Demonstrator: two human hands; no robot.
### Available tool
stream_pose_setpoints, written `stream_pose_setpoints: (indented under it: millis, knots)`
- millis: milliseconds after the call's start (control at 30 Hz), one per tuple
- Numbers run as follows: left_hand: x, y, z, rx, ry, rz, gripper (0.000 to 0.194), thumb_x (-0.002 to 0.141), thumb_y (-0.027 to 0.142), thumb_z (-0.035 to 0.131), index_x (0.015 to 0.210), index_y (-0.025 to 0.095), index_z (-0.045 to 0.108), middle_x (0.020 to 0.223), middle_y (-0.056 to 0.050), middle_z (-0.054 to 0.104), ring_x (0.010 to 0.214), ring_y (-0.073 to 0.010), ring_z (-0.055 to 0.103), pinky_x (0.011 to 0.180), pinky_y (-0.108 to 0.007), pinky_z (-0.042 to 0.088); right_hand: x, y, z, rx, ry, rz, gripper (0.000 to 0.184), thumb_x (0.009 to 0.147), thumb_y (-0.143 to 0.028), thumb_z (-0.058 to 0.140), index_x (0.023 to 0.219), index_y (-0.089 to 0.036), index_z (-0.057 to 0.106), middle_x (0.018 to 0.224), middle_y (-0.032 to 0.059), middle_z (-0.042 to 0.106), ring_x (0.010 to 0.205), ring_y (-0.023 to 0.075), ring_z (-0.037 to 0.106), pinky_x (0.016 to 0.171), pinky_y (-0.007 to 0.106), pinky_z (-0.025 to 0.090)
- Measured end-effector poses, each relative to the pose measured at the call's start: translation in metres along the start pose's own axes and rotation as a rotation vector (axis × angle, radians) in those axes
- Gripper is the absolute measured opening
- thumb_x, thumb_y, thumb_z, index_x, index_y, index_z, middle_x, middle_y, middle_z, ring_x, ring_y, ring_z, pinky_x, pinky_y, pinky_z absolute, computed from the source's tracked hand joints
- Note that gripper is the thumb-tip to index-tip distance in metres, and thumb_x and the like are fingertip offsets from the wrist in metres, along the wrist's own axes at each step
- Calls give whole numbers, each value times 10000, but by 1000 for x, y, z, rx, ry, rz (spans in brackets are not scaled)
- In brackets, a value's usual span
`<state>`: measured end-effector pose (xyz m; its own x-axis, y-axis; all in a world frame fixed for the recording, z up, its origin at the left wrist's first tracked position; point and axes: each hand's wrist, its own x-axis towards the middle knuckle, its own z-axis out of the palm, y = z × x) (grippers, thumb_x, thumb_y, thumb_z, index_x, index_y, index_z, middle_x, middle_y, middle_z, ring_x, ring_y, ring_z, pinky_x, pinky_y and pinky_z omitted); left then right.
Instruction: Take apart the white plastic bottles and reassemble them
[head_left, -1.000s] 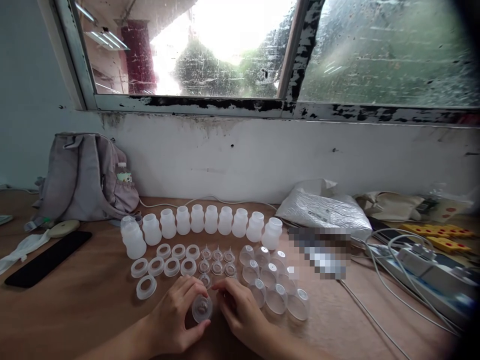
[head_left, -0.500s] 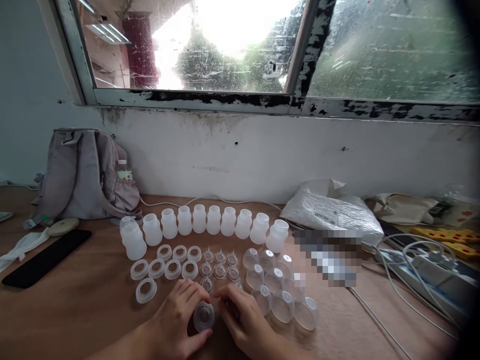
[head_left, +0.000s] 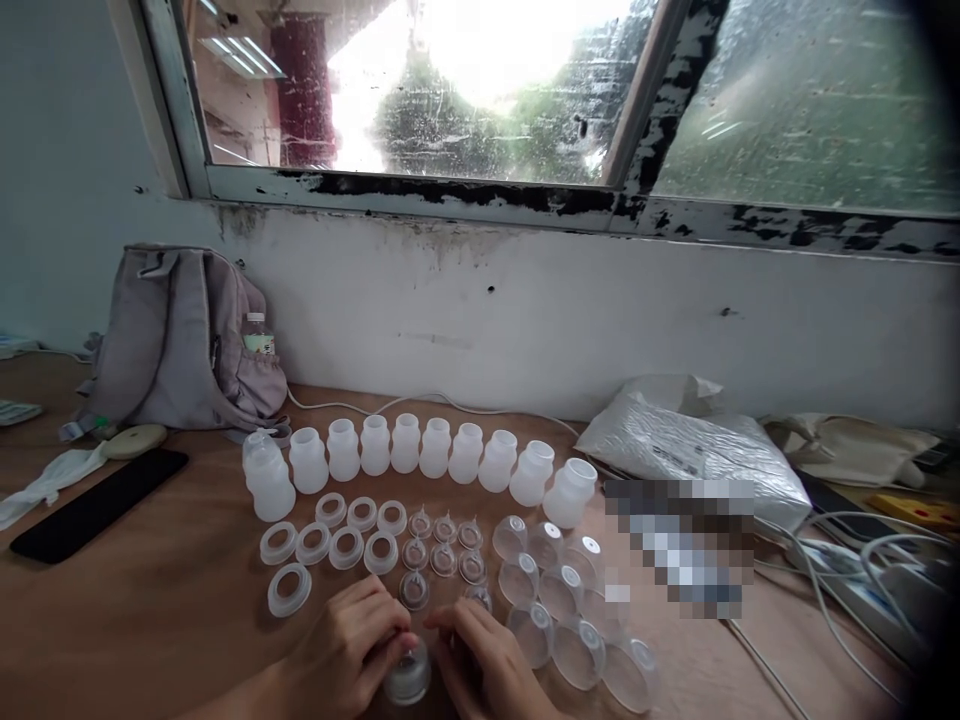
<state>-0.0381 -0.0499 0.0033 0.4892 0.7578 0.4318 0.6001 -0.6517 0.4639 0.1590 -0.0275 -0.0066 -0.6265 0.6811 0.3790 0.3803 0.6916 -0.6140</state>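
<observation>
My left hand (head_left: 349, 655) and my right hand (head_left: 491, 670) meet at the bottom edge, fingers curled around a small translucent ring with a teat (head_left: 407, 674) held between them. Just beyond the fingers lie several clear teats (head_left: 442, 545), a group of white screw rings (head_left: 345, 545) to the left and several clear domed caps (head_left: 559, 600) to the right. Behind these stands a row of white plastic bottles (head_left: 420, 450) on the wooden table (head_left: 150, 600).
A grey backpack (head_left: 176, 340) leans against the wall at the left, with a black phone (head_left: 94, 505) and a white cloth (head_left: 52, 480) before it. A white plastic bag (head_left: 694, 445), cables and a power strip (head_left: 862, 570) lie at the right.
The view has tilted and shifted, so the hands sit lower in frame. The ring piece between the fingers has turned from face-on to side-on.
</observation>
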Motion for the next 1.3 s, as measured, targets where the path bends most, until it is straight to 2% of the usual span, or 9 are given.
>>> stream_pose_setpoints:
  millis: [133, 200, 300, 433, 500, 567, 800, 1133, 1300]
  knots:
    - [3, 7, -3, -233, 54, -237, 192, 876, 252, 369, 759, 174, 500, 658, 7, 507, 595, -99, 465, 557, -189, 366, 0, -5, -1, -41, -51, -92, 469, 671, -69, 498, 1113, -200, 417, 861, 53, 532, 707, 146, 536, 616, 227, 439]
    - [6, 14, -2, -380, 47, -376, 245, 877, 308, 364, 722, 169, 493, 609, 24, 478, 546, -85, 432, 517, -182, 342, 0, -7, 1, -50, -31, -131, 494, 675, -90, 519, 1134, -204, 377, 880, 52, 536, 713, 145, 537, 631, 230, 439]
    - [9, 20, 5, -615, 34, -499, 275, 853, 387, 401, 730, 162, 499, 589, 30, 478, 525, -77, 425, 486, -175, 330, 1, -10, 6, 11, 28, -60, 266, 743, -129, 477, 990, -202, 411, 747, 8, 524, 581, 108, 490, 531, 201, 398]
    - [7, 17, 17, -876, 165, -639, 332, 847, 467, 359, 978, 181, 465, 618, 12, 539, 482, -94, 476, 408, -175, 342, 9, -14, 9, 204, 167, 187, 39, 791, -191, 442, 814, -195, 411, 665, -20, 478, 554, 96, 441, 509, 196, 366]
    - [6, 16, 16, -900, 185, -635, 358, 850, 467, 350, 1033, 177, 454, 683, -18, 574, 532, -115, 524, 411, -183, 367, 13, -16, 8, 267, 238, 287, 67, 794, -220, 449, 759, -191, 400, 648, -27, 456, 559, 97, 420, 519, 203, 359]
    - [7, 19, 11, -866, 124, -583, 333, 841, 442, 397, 993, 162, 493, 728, -35, 577, 598, -122, 538, 441, -184, 388, 17, -18, 5, 304, 263, 326, 106, 777, -228, 466, 718, -191, 386, 637, -34, 436, 562, 97, 404, 527, 209, 351]
    - [4, 26, 4, -867, -16, -348, 275, 811, 330, 483, 1058, 211, 454, 834, -17, 523, 702, -116, 510, 584, -223, 457, 15, -19, 5, 372, 247, 334, 131, 723, -141, 469, 682, -193, 357, 625, -49, 394, 568, 90, 364, 531, 209, 315]
    - [0, 24, 5, -775, -80, -281, 335, 765, 248, 515, 1092, 226, 445, 869, -19, 532, 766, -134, 515, 649, -249, 450, 14, -17, 7, 510, 261, 360, 156, 663, -85, 440, 709, -199, 343, 660, -51, 377, 597, 92, 339, 539, 202, 316]
    - [-1, 20, 9, -713, -87, -272, 356, 760, 263, 522, 1105, 221, 447, 875, -26, 526, 791, -144, 523, 692, -265, 450, 15, -14, 10, 586, 276, 368, 231, 557, -32, 387, 714, -197, 349, 665, -52, 374, 597, 90, 350, 524, 193, 314]
